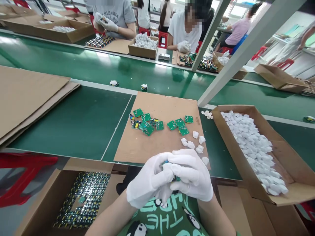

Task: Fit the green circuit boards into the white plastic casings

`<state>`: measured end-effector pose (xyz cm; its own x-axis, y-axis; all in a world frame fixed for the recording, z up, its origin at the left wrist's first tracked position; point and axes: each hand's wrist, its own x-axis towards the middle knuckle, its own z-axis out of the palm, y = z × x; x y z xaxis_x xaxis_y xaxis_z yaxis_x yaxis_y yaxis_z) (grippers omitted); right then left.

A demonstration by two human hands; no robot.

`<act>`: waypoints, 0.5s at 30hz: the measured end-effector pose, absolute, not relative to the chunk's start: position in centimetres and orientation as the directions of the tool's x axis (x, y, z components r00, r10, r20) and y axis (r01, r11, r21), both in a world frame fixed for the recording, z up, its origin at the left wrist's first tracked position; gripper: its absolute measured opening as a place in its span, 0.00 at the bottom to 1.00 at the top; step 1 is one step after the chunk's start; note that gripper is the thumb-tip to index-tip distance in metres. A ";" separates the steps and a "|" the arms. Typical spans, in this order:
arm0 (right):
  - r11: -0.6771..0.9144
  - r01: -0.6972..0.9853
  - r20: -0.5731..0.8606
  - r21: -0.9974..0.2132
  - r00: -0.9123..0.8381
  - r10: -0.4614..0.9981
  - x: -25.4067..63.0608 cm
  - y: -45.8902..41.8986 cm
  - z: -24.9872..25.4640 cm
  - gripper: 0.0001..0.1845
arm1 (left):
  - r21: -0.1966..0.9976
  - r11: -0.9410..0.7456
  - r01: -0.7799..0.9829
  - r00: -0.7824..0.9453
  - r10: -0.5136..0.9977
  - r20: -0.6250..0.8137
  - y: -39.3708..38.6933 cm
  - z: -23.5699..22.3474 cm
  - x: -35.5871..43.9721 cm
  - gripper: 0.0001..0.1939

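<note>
My left hand [150, 182] and my right hand [193, 173], both in white gloves, are closed together in front of my chest. Between them is a small circuit board [176, 179], mostly hidden by the fingers; only bits of green and blue show. Beyond the hands, a cardboard sheet [167, 105] lies on the green table. On it rest several green circuit boards [148, 129] in a left cluster and several more boards [180, 123] to the right. Small crumpled white pieces [191, 144] lie just past my right hand.
A long carton of white pieces [251, 147] stands at right. Low on the left sits a box of boards [81, 193]. Stacked cardboard [29, 95] covers the table's left. A slanted post [246, 52] rises behind, beside a conveyor [91, 65]. Co-workers sit across it.
</note>
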<state>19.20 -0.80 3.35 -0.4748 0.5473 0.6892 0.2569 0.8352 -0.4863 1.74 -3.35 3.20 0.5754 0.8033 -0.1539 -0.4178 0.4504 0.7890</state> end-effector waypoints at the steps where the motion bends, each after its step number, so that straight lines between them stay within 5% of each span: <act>1: 0.849 0.249 0.697 -0.466 -0.487 0.526 19.2 -1.3 3.8 0.23 | 0.792 0.424 -0.438 0.564 0.816 -0.125 -4.0 3.3 1.9 0.19; 7: 0.884 0.170 0.769 -0.435 -0.440 0.463 18.7 -4.3 5.7 0.28 | 0.780 0.326 -0.535 0.532 0.847 0.011 -7.4 4.5 2.2 0.19; 12: 0.917 0.268 0.813 -0.296 -0.433 0.390 19.0 -5.6 5.5 0.17 | 0.866 0.265 -0.424 0.531 0.848 0.001 -8.4 5.8 2.3 0.18; 15: 0.896 0.294 0.821 -0.332 -0.378 0.428 19.7 -5.8 4.7 0.23 | 0.938 0.199 -0.283 0.477 0.878 -0.042 -8.1 6.8 3.3 0.12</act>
<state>19.72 -5.83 4.69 -0.3776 0.4281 0.8211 0.2944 0.8962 -0.3318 3.27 -8.09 6.78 0.4770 0.8779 -0.0423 -0.2826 0.1988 0.9384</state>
